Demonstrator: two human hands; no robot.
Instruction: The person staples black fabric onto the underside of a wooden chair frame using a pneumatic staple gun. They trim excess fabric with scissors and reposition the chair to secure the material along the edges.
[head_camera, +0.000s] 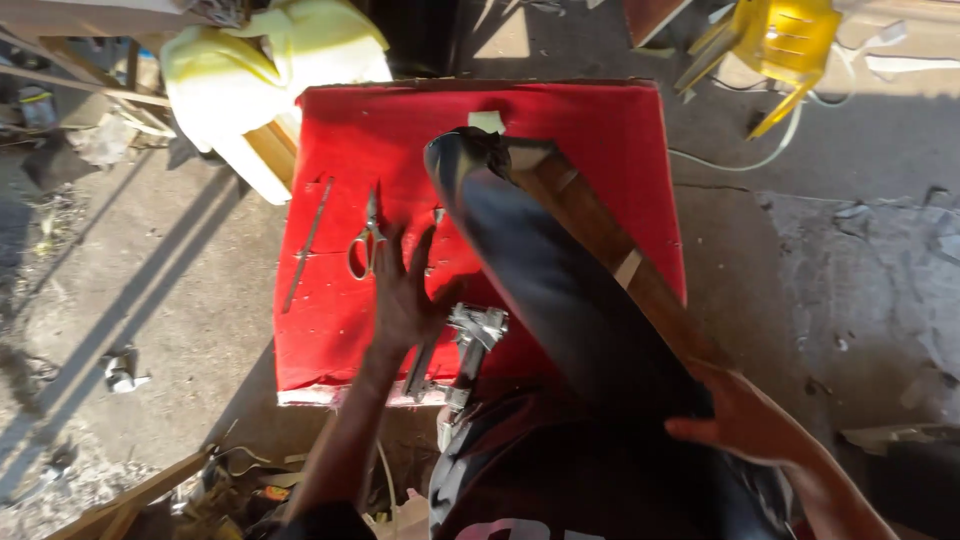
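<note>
My right hand (745, 420) grips the near end of a long curved piece wrapped in dark shiny material (560, 290), with a bare wooden strip (620, 250) along its right side. The piece leans across a red fabric-covered table (620, 130). Fingers spread, my left hand (405, 295) hovers over the red surface and holds nothing. A pair of scissors (366, 240) lies just left of it. A metal staple gun (470, 345) rests near the table's front edge, right of my left wrist.
A thin metal rod (305, 245) lies at the table's left. Pale yellow foam (265, 60) is piled behind the table's left corner. A yellow tool with a white hose (780, 40) sits on the concrete floor at back right. Wood scraps (130, 495) lie at bottom left.
</note>
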